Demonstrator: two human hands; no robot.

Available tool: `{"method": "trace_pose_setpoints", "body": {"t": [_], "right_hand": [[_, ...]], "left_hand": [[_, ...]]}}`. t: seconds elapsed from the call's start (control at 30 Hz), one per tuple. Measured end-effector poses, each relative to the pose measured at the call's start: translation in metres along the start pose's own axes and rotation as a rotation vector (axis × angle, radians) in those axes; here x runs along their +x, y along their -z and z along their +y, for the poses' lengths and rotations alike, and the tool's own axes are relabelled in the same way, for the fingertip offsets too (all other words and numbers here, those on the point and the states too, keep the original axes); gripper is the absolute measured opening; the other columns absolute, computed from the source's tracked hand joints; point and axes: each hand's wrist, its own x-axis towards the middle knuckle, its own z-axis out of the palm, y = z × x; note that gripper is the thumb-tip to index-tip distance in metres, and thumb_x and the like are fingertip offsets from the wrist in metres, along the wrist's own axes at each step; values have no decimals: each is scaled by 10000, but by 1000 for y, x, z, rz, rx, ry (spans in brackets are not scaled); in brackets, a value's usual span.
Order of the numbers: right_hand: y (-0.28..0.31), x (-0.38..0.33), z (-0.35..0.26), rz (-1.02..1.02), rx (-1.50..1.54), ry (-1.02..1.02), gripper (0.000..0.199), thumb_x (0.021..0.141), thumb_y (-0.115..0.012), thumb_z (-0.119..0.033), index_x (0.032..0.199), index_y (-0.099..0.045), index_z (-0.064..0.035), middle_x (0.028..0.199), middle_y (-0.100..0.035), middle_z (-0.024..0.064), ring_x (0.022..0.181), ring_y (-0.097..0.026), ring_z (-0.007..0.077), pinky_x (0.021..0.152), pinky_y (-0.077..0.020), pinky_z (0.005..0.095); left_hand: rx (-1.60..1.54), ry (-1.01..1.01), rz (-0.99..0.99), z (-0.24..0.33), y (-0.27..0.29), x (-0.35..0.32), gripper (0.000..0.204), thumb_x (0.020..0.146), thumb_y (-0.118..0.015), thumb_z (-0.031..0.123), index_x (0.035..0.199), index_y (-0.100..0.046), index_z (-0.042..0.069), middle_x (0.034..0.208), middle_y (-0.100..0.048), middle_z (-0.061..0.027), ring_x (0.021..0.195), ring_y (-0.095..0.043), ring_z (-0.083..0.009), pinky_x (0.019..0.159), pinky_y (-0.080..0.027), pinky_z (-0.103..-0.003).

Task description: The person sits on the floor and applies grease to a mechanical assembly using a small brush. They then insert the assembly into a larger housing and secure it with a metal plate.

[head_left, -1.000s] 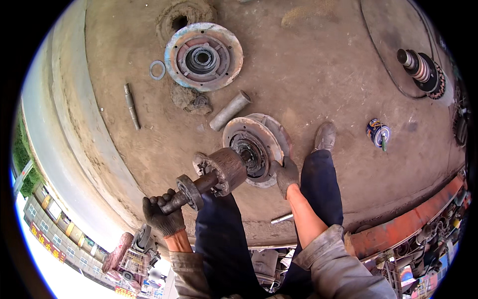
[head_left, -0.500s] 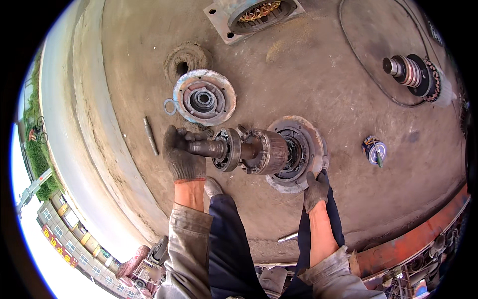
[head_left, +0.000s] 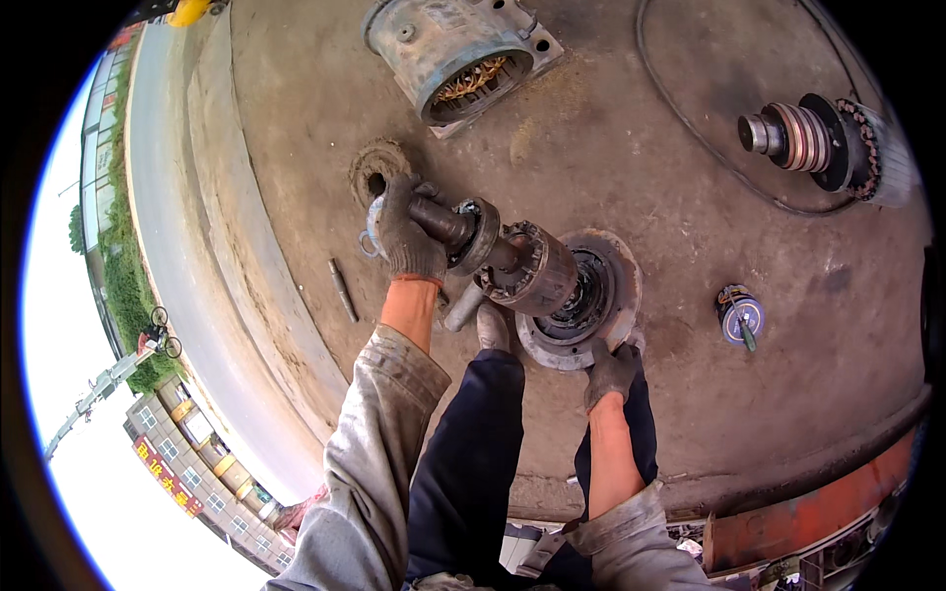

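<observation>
Gloved left hand clenches the dark steel rotor shaft to carry its weight, while gloved right hand grips the round grey end cover, steadying it on the concrete floor

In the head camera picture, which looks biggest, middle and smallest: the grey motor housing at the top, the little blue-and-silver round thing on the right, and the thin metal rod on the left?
1. Motor housing
2. Thin metal rod
3. Blue-and-silver round part, though it looks close to the rod in size.

Floor: stained concrete under you.
Top: your motor housing.
Right: rotor, small cylinder.
Centre: end plate.
Left: rod, possibly a bolt.
</observation>
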Motion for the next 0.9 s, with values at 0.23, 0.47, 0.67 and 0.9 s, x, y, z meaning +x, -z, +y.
{"method": "trace_pose_setpoints", "body": {"t": [0.23, 0.47, 0.67, 0.9], "right_hand": [[-48, -23, -6, -71, 47, -167, 286, 943, -734, -93, 1219, -685, -35, 1108, -722, 39, 913, -694, 166, 767, -577, 331], [-81, -47, -6, -46, 134, -298, 262, 919, -762, -84, 1166, -691, -31, 1074, -717, 45, 884, -698, 152, 735, -606, 307], [-88, -43, -18, -88, 238, -308, 270, 931, -754, -78, 1186, -673, -40, 1081, -714, 62, 894, -713, 169, 722, -637, 313], [-85, -20, -18, -100, 259, -352, 335, 944, -741, -63, 1246, -597, -48, 1099, -701, 80, 901, -722, 189, 714, -659, 333]], "left_hand": [[84, 126, -82, 12, -10, 46, 286, 964, -783, 329, 1062, -641, 100, 851, -662, -69, 767, -656, -216, 691, -581, -387], [274, 71, -342, -7, -50, 76, 364, 932, -804, 225, 1153, -604, 15, 926, -676, -96, 779, -671, -203, 691, -577, -356], [395, 110, -385, -24, -80, 94, 440, 845, -814, 62, 1217, -590, -5, 919, -684, -121, 775, -669, -215, 689, -564, -353], [539, 218, -474, -46, -109, 110, 317, 830, -824, 54, 1099, -656, 48, 945, -687, -93, 839, -663, -209, 782, -558, -354]]}}
